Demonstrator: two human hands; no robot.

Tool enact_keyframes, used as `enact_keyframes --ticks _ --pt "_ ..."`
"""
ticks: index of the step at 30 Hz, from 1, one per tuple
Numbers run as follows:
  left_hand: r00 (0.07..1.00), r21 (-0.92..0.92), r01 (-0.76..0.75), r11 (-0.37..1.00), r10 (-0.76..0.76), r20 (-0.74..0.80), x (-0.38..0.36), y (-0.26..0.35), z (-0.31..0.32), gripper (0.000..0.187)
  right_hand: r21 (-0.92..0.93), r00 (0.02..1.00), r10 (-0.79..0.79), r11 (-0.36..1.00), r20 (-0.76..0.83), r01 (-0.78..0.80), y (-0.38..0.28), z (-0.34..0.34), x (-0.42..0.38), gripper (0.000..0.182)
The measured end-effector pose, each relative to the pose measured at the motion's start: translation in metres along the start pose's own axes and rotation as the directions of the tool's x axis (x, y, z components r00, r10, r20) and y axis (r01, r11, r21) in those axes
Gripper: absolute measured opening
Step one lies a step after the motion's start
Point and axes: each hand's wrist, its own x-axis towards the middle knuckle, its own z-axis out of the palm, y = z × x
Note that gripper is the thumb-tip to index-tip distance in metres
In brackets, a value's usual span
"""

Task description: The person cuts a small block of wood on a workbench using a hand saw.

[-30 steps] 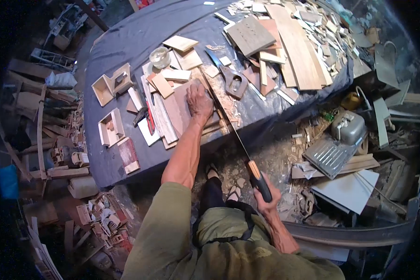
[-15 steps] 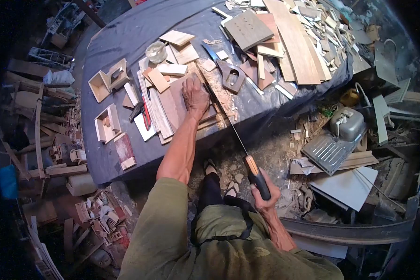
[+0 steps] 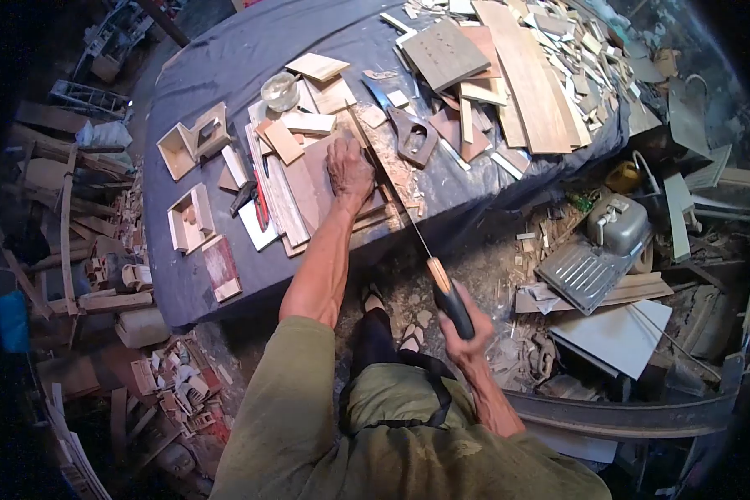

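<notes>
Saw point(image 3: 405, 208) ran just right of my left hand point(image 3: 350, 173), long axis slanting forward-left from right hand point(image 3: 478, 327), wrapped round handle point(image 3: 452, 308), over table point(image 3: 225, 67) edge. Left rested on brown board point(image 3: 315, 187), fingers bent; couldn't tell if pinching.

Boxes point(image 3: 205, 202) lay left on worktop point(image 3: 250, 54), planks point(image 3: 529, 92) right; saw point(image 3: 411, 218) ran between, past near edge. Sink point(image 3: 598, 252) sat off right side.
</notes>
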Motion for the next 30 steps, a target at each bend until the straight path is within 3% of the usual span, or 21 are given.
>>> enact_keyframes --ticks 1,7,11,15,18,19,20,25,29,30 --pt "0.999 0.002 -0.005 1.0 0.005 -0.035 0.0 0.004 -0.003 0.011 0.019 1.0 -0.008 1.0 0.005 0.008 0.002 0.009 0.012 0.053" --pt "0.996 -0.001 0.087 0.996 -0.087 -0.017 0.002 0.01 -0.005 0.017 -0.044 0.998 0.059 0.997 -0.003 -0.059 0.02 -0.023 -0.049 0.052" --pt "0.998 -0.027 0.057 0.998 -0.056 0.02 0.0 0.011 -0.007 0.016 -0.065 1.0 0.017 0.998 -0.019 -0.019 0.013 -0.018 -0.039 0.052" --pt "0.995 -0.002 0.087 0.996 -0.087 0.048 0.001 0.011 -0.013 0.014 0.046 0.971 0.234 0.971 0.041 -0.236 -0.02 0.007 0.014 0.054" --pt "0.995 -0.017 0.102 0.995 -0.101 0.019 0.001 0.014 -0.007 0.013 -0.041 0.997 0.074 0.996 0.014 -0.073 0.007 -0.009 -0.021 0.052" --pt "0.995 -0.017 0.104 0.994 -0.104 0.001 0.002 0.012 -0.007 0.013 -0.056 0.997 -0.055 0.997 -0.052 0.052 0.016 -0.012 -0.038 0.051" --pt "0.995 -0.017 0.094 0.995 -0.094 0.014 0.003 0.009 -0.008 0.013 -0.07 0.996 0.084 0.994 0.003 -0.083 0.022 -0.023 -0.058 0.05" --pt "0.996 -0.028 0.069 0.997 -0.067 0.063 0.0 0.011 -0.008 0.016 -0.005 0.997 0.054 0.998 -0.051 -0.055 0.006 -0.008 -0.032 0.051" --pt "0.995 -0.003 0.076 0.997 -0.076 0.057 0.002 0.008 -0.005 0.016 0.042 0.985 0.173 0.984 0.012 -0.173 -0.008 0.007 0.003 0.053" --pt "0.995 0.007 0.077 0.997 -0.078 0.059 0.002 0.009 -0.004 0.016 0.017 0.992 0.126 0.992 0.001 -0.126 -0.002 0.004 -0.006 0.054"
